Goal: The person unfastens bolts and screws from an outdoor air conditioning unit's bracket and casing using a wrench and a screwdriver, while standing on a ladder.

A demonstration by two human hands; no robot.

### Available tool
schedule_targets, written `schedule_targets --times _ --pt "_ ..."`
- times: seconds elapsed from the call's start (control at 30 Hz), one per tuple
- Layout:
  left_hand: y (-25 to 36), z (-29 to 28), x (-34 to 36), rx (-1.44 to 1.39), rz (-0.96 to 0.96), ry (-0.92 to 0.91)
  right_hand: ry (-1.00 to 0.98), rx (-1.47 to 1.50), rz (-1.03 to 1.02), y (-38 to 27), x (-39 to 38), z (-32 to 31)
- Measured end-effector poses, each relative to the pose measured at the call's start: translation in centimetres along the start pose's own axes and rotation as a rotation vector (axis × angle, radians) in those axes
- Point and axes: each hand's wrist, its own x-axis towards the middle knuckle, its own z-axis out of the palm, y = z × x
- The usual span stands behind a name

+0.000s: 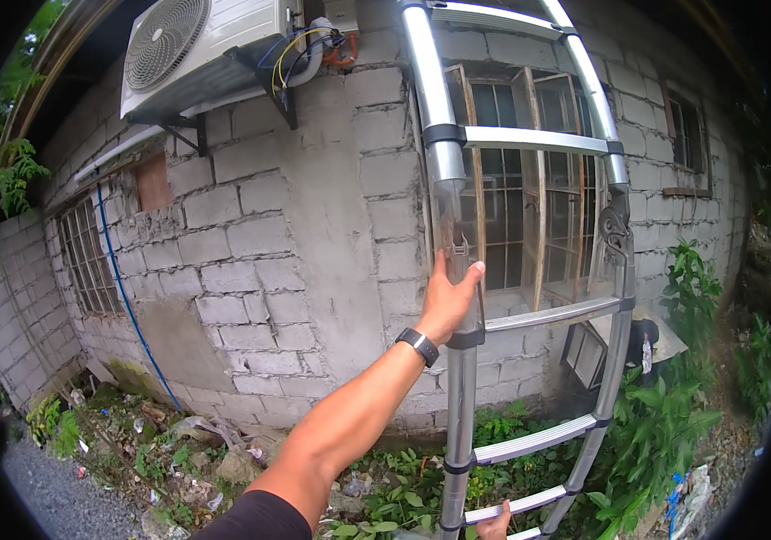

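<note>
A silver telescopic ladder [538,312] stands upright before me, with black collars where its rungs meet the rails. My left hand [448,301], a dark watch [419,346] on its wrist, grips the left rail beside a metal hinge or latch [460,247]. Its thumb points up along the rail, and the other fingers are mostly hidden behind it. At the lower edge my right hand [495,524] holds one of the low rungs, only partly in view. A similar hinge fitting [615,225] sits on the right rail.
Behind the ladder rises a grey block wall [250,225] with a wood-framed window [529,193]. An air conditioner unit [210,54] hangs on brackets at upper left, with loose wires [291,58]. Plants [655,423], stones and litter cover the ground; gravel [70,495] lies at lower left.
</note>
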Motion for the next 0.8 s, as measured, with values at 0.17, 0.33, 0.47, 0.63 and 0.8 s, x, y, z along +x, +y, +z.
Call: schedule_targets --times 0.17,0.33,0.47,0.63,0.8 --pt "1.6 -0.7 -0.4 -0.053 0.009 -0.042 0.042 -0.154 -0.065 0.6 -2.6 -3.1" --pt "4.5 -2.5 -0.6 -0.212 0.018 -0.060 0.082 -0.294 -0.059 2.4 -4.6 -5.3" --pt "7.4 -3.6 -1.5 -0.231 0.144 -0.089 0.043 -0.380 -0.023 3.7 -4.0 -7.8" --pt "10.1 -5.9 -6.5 -0.280 0.097 -0.111 0.111 -0.456 -0.063 6.9 -5.5 -9.0" --pt "10.8 -9.5 -8.8 -0.303 0.111 -0.078 0.133 -0.474 -0.164 9.1 -8.6 -8.7"
